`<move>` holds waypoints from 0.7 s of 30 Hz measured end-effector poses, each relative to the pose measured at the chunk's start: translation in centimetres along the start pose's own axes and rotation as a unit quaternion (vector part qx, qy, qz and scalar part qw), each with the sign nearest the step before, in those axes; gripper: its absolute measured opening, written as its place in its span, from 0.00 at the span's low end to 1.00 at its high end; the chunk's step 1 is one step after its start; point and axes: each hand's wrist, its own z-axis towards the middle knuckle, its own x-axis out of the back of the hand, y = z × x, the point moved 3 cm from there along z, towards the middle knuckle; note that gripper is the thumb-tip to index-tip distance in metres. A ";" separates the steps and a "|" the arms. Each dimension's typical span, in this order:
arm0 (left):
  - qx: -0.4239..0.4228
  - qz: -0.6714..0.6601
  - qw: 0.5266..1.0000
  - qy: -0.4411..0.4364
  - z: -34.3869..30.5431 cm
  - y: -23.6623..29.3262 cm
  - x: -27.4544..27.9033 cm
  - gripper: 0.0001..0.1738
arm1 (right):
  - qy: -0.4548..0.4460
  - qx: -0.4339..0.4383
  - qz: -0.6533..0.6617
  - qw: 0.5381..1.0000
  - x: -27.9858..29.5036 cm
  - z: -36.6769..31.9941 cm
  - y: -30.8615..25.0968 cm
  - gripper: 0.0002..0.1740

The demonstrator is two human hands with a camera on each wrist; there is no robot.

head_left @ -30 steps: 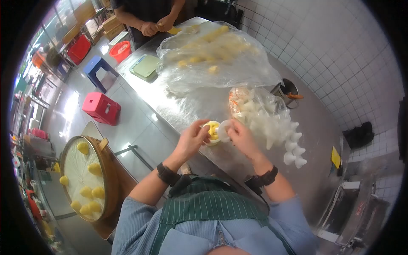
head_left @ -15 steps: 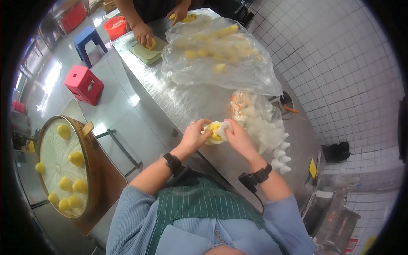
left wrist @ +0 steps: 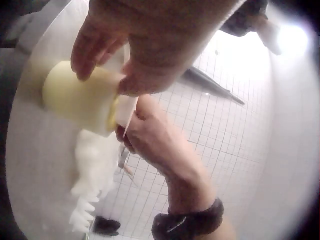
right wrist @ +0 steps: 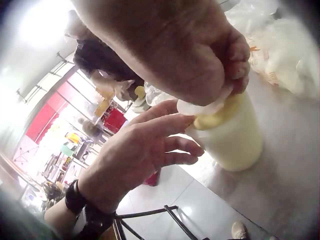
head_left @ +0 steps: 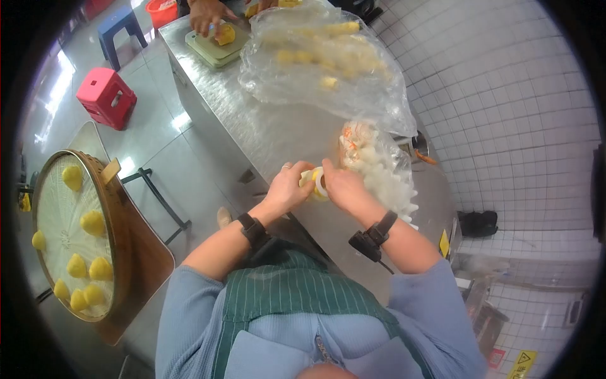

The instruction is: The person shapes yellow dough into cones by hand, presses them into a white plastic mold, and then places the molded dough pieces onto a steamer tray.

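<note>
Left hand grips a pale tub of yellow contents; right hand pinches a white lid at the tub's mouth

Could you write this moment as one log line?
left hand: holds cup | right hand: holds white disc at cup's mouth | cup: yellow filling visible | nearby: orange-printed bag

Left hand holding tub, pink stool
</note>
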 end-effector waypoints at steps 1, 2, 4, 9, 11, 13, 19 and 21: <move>-0.004 -0.003 1.000 0.005 0.0 -0.3 0.3 0.27 | -0.024 -0.020 0.016 0.999 0.1 0.0 0.1 0.23; -0.026 -0.001 1.000 -0.012 -0.2 -0.7 0.3 0.33 | -0.047 -0.039 0.031 0.998 0.1 0.1 0.2 0.24; -0.049 0.000 0.999 -0.017 -0.2 -1.1 0.4 0.39 | -0.003 -0.003 0.047 0.999 0.4 -0.5 1.2 0.24; -0.222 -0.015 0.975 0.002 -0.1 -0.5 -0.9 0.49 | 0.189 -0.019 0.279 0.941 0.6 1.3 0.1 0.23; -0.202 -0.039 0.977 -0.047 0.9 -0.2 -1.5 0.49 | 0.293 -0.052 0.202 0.933 -2.5 3.1 0.0 0.22; -0.172 -0.068 0.979 -0.090 1.6 0.0 -1.6 0.48 | 0.271 -0.082 0.254 0.925 -3.1 3.4 -0.4 0.22; -0.185 -0.087 0.978 -0.051 1.3 -0.6 -2.2 0.45 | 0.196 -0.175 0.353 0.898 -3.0 3.2 -0.8 0.22; -0.200 -0.089 0.975 -0.025 1.2 -0.9 -2.4 0.43 | 0.176 -0.182 0.360 0.898 -3.1 3.2 -0.9 0.22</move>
